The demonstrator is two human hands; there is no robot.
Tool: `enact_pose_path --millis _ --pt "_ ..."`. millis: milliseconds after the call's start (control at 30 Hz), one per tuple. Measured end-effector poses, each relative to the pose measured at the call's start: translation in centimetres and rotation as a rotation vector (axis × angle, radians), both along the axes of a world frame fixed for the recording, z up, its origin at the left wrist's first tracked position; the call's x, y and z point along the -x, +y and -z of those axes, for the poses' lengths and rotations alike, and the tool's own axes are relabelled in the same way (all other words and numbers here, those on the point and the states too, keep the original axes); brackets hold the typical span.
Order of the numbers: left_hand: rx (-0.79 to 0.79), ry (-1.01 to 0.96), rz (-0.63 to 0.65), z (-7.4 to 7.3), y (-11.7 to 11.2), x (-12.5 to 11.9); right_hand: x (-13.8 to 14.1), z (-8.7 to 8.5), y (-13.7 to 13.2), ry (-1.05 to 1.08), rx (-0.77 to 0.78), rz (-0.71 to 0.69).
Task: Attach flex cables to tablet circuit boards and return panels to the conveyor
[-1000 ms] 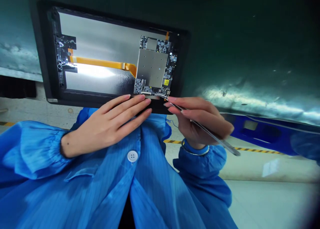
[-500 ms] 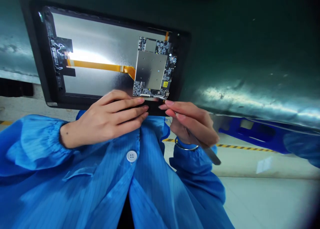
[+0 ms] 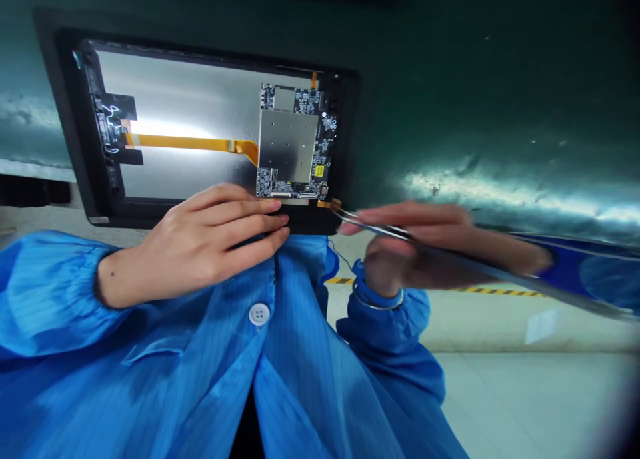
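Well, this is what my feed shows from the head camera:

- The left hand (image 3: pixel 210 245) is relaxed and grasps nothing; it lies flat with its fingertips (image 3: pixel 270 207) resting on the lower edge of the black tablet frame (image 3: pixel 65 112).
- The right hand (image 3: pixel 415 245), smeared by motion blur, pinches slim steel tweezers (image 3: pixel 400 232) between thumb and fingers. Their tips sit just beside a small orange flex tab (image 3: pixel 327 204), but the blur keeps me from telling whether they touch it.
- The tablet frame lies at 10 o'clock in my view, around a smooth, brushed-silver panel back (image 3: pixel 175 92).
- At the panel's 3 o'clock sits a green-black circuit board (image 3: pixel 267 185), dense with tiny components and capped by a matte metal shield (image 3: pixel 289 145).
- A flat orange ribbon cable (image 3: pixel 190 141) runs from the board toward 9 o'clock.
- The frame rests on a glossy dark-green bench mat (image 3: pixel 475 99).
- A ribbed blue smock (image 3: pixel 300 379) with a white button (image 3: pixel 259 313) fills 6 o'clock.
- Yellow-and-black hazard tape (image 3: pixel 500 292) marks the pale floor (image 3: pixel 525 405) at 4 o'clock.
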State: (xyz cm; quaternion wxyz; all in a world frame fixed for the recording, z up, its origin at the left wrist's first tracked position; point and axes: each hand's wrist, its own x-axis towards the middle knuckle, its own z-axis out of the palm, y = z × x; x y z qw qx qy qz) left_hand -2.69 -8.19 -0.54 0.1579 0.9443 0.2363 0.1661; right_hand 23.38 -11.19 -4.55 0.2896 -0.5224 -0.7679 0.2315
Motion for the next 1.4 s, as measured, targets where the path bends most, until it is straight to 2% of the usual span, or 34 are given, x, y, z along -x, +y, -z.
enact_pose_path --millis 100,200,300,367,567,733,867,1000,1233,1400 --pt "0.024 0.016 0.028 -1.0 1.0 0.2 -0.1 -1.0 -0.4 0.007 -0.015 0.094" --pt "0.034 0.017 0.050 -1.8 2.4 0.0 0.2 -1.8 -1.3 0.045 -0.082 0.247" --pt "0.035 0.052 0.036 -2.2 4.0 -0.8 1.5 -1.9 -1.8 0.108 -0.145 0.375" --pt "0.087 0.067 0.015 -2.1 5.0 -1.5 2.4 -1.5 -1.9 0.134 -0.152 0.404" --pt "0.301 0.103 0.023 -0.5 7.0 -3.6 3.4 0.1 -1.5 0.095 -0.281 0.360" --pt "0.404 0.001 0.031 -0.1 7.5 -3.4 2.7 0.5 -1.2 0.059 -0.376 0.192" --pt "0.503 -0.057 0.025 -0.6 7.6 -2.6 2.3 0.0 -0.7 -0.025 -0.373 0.067" --pt "0.522 -0.077 0.022 -1.0 7.7 -2.2 2.1 -0.9 -0.1 -0.077 -0.366 -0.006" --pt "0.545 -0.070 0.039 -0.9 7.8 -2.2 2.3 -1.8 -0.1 -0.108 -0.268 -0.006" --pt "0.555 -0.086 0.037 -0.8 7.9 -2.1 2.5 -2.0 0.0 -0.113 -0.254 0.006"
